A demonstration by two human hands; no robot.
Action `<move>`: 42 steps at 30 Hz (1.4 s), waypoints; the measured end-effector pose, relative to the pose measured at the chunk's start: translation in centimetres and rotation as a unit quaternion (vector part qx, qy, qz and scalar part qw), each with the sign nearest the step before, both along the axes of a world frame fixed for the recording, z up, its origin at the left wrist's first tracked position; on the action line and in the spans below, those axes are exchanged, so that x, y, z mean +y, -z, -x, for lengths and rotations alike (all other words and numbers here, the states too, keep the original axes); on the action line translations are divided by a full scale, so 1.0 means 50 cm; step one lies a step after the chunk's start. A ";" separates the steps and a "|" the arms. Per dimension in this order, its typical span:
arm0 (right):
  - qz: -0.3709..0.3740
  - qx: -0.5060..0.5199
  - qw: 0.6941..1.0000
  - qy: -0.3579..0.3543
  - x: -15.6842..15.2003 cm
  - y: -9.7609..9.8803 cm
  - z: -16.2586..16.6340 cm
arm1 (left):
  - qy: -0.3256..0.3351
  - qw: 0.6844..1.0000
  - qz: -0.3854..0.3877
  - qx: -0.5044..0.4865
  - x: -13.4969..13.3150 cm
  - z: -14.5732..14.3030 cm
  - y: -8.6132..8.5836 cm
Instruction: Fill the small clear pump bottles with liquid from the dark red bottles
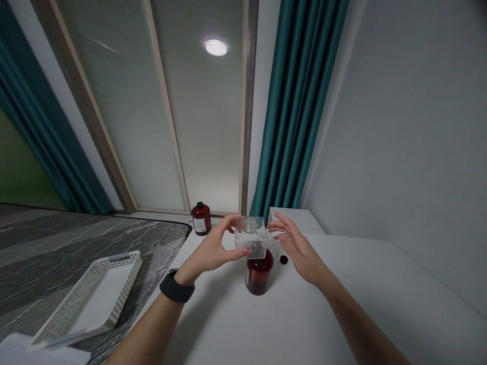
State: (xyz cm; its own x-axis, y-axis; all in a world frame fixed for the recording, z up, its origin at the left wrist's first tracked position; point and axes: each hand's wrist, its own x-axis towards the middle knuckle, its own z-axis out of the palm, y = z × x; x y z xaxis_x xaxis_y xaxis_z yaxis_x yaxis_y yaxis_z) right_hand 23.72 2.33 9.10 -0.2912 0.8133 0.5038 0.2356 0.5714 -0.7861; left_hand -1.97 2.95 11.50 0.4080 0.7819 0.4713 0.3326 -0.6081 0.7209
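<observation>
My left hand [218, 243] grips a clear square container [256, 235] by its left side, thumb at the front and fingers behind. The container hangs over a dark red-brown bottle [259, 278] on the white table and hides its top; I cannot tell whether the two touch. My right hand [294, 242] is just to the right of the container, fingers apart and holding nothing. A small black cap [283, 259] lies on the table beside the bottle, near my right hand.
Another red-brown bottle [201, 223], with a white label and black cap, stands at the table's far left corner. A white perforated basket [127, 284] rests on the grey striped surface at left. A white box-like block [299, 220] stands behind my right hand.
</observation>
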 end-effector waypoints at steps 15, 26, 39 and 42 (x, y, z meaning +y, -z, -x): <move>0.037 0.001 0.996 0.083 -0.060 0.212 0.013 | -0.057 0.996 0.062 -0.016 -0.052 0.061 0.162; 0.035 0.056 0.987 0.145 -0.055 0.262 0.054 | -0.071 0.996 0.049 -0.010 -0.044 0.053 0.181; 0.014 0.054 0.989 0.136 -0.045 0.265 0.072 | -0.100 0.994 0.032 0.011 -0.054 0.047 0.160; -0.008 0.020 0.990 0.136 -0.042 0.255 0.053 | -0.104 0.994 0.031 0.011 -0.050 0.048 0.166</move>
